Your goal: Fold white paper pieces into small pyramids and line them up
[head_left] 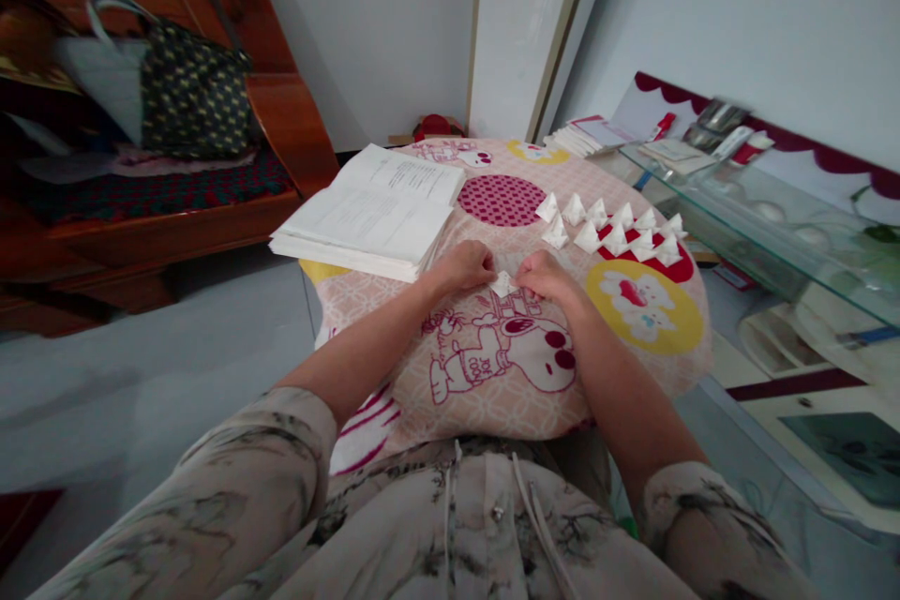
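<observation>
Between my two hands, over the cloth-covered table, is a small folded white paper piece (503,284). My left hand (467,266) pinches its left side with closed fingers. On its right side, the fingers of my right hand (547,277) are also closed on it. Several similar folded paper pieces (620,238) stand in two rows to the right, beyond my right hand. An open stack of printed paper sheets (380,206), like a thick book, lies beyond my left hand. My fingertips partly hide the paper between them.
The round table wears a pink patterned tablecloth (506,403). At right stands a glass-topped cabinet (773,234) with cups and small items. More papers (587,135) lie at the table's far right. A wooden bench (281,131) at left holds a dark patterned bag (193,89).
</observation>
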The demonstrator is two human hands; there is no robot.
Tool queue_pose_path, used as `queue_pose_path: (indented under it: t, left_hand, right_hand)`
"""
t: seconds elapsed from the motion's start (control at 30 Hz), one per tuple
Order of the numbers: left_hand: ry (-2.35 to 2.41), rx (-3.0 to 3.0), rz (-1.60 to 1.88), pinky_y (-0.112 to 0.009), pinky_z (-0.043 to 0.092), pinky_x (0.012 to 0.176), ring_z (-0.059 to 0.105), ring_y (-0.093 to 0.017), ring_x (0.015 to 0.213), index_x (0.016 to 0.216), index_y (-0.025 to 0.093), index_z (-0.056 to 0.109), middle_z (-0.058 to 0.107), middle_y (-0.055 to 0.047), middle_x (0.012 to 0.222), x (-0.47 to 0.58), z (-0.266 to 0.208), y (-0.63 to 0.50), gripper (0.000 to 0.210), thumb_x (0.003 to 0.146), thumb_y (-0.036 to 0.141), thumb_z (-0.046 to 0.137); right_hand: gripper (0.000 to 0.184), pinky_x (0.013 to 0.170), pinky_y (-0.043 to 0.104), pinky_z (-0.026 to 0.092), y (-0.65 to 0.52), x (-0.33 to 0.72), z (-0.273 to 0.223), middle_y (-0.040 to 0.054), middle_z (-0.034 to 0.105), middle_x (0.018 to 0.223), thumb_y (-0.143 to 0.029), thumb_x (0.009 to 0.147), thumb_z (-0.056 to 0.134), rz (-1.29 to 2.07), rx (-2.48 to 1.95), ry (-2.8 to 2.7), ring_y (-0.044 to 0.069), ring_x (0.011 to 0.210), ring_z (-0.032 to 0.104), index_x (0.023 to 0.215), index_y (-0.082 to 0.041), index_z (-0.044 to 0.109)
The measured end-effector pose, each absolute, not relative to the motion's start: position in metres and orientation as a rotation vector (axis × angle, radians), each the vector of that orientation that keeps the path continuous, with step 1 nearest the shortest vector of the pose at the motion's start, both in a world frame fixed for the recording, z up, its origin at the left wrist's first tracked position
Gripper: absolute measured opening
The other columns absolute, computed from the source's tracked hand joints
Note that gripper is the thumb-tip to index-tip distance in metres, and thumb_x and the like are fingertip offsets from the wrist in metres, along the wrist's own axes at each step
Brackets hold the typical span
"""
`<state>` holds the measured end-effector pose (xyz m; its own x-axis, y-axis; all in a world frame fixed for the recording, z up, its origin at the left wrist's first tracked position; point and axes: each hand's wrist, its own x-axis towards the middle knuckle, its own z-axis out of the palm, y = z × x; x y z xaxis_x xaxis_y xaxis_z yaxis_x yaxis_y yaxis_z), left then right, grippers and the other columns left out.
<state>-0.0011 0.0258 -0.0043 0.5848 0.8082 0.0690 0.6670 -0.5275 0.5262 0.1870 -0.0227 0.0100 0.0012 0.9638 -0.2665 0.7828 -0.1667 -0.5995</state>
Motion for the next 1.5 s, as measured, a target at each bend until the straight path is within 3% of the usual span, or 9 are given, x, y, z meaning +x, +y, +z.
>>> queue_pose_path:
  t: [0.17, 0.33, 0.7, 0.93, 1.17, 1.4, 1.5]
  left_hand:
    - [0.830, 2.526, 0.716, -0.026, 0.049, 0.078, 0.063, -0.016, 0.080, 0.092, 0.012, 0.074, 0.072, -0.008, 0.088, -0.003, -0.015, 0.017, 0.019, 0.082, 0.007, 0.058]
    - [0.498, 2.671, 0.692, -0.026, 0.050, 0.082, 0.067, -0.018, 0.089, 0.083, 0.015, 0.075, 0.074, -0.009, 0.090, -0.002, -0.025, 0.020, 0.029, 0.081, -0.001, 0.052]
    - [0.562, 2.714, 0.614, -0.028, 0.053, 0.084, 0.070, -0.019, 0.091, 0.087, 0.015, 0.080, 0.077, -0.009, 0.094, -0.004, -0.023, 0.017, 0.037, 0.075, -0.004, 0.051]
    - [0.568, 2.682, 0.622, -0.027, 0.054, 0.086, 0.070, -0.018, 0.092, 0.087, 0.015, 0.080, 0.077, -0.009, 0.096, -0.005, -0.024, 0.018, 0.035, 0.075, -0.003, 0.053]
    - [0.573, 2.656, 0.647, -0.028, 0.054, 0.088, 0.071, -0.019, 0.093, 0.088, 0.015, 0.080, 0.078, -0.009, 0.097, -0.005, -0.022, 0.016, 0.034, 0.075, -0.003, 0.054]
    - [0.787, 2.485, 0.678, -0.027, 0.054, 0.088, 0.070, -0.016, 0.088, 0.089, 0.016, 0.078, 0.076, -0.004, 0.092, -0.008, -0.018, 0.016, 0.028, 0.078, 0.003, 0.056]
    - [0.903, 2.440, 0.753, -0.031, 0.055, 0.095, 0.070, -0.019, 0.100, 0.097, 0.015, 0.077, 0.075, -0.007, 0.106, -0.007, -0.020, 0.017, 0.026, 0.080, 0.007, 0.060]
  right_hand:
    - [0.021, 0.044, 0.021, 0.037, -0.023, 0.190, 0.007, -0.0024, 0.055, 0.043, -0.014, 0.081, 0.066, 0.887, -2.006, -1.796, 0.010, 0.040, 0.050, 0.060, -0.017, 0.061]
    - [0.019, 0.045, 0.022, 0.036, -0.025, 0.191, 0.004, -0.0023, 0.055, 0.044, -0.014, 0.080, 0.066, 0.851, -2.006, -1.799, 0.011, 0.040, 0.051, 0.062, -0.017, 0.061]
    - [0.015, 0.045, 0.021, 0.038, -0.026, 0.185, 0.009, -0.0016, 0.057, 0.045, -0.012, 0.077, 0.070, 0.854, -2.074, -1.736, 0.011, 0.040, 0.052, 0.064, -0.016, 0.063]
    - [0.014, 0.037, 0.018, 0.032, -0.029, 0.193, 0.011, -0.0041, 0.056, 0.043, -0.007, 0.074, 0.071, 0.982, -2.094, -1.568, 0.009, 0.035, 0.049, 0.068, -0.016, 0.062]
    - [0.010, 0.040, 0.017, 0.039, -0.029, 0.180, -0.003, -0.0020, 0.064, 0.053, -0.007, 0.077, 0.059, 1.082, -1.676, -1.435, 0.009, 0.041, 0.056, 0.077, -0.016, 0.064]
    - [0.011, 0.037, 0.017, 0.033, -0.025, 0.168, 0.003, -0.0051, 0.056, 0.044, -0.005, 0.076, 0.063, 0.999, -1.887, -1.552, 0.008, 0.033, 0.049, 0.074, -0.016, 0.063]
    - [0.011, 0.036, 0.017, 0.032, -0.023, 0.167, 0.003, -0.0066, 0.053, 0.041, -0.006, 0.075, 0.066, 0.987, -1.956, -1.531, 0.009, 0.032, 0.047, 0.074, -0.017, 0.064]
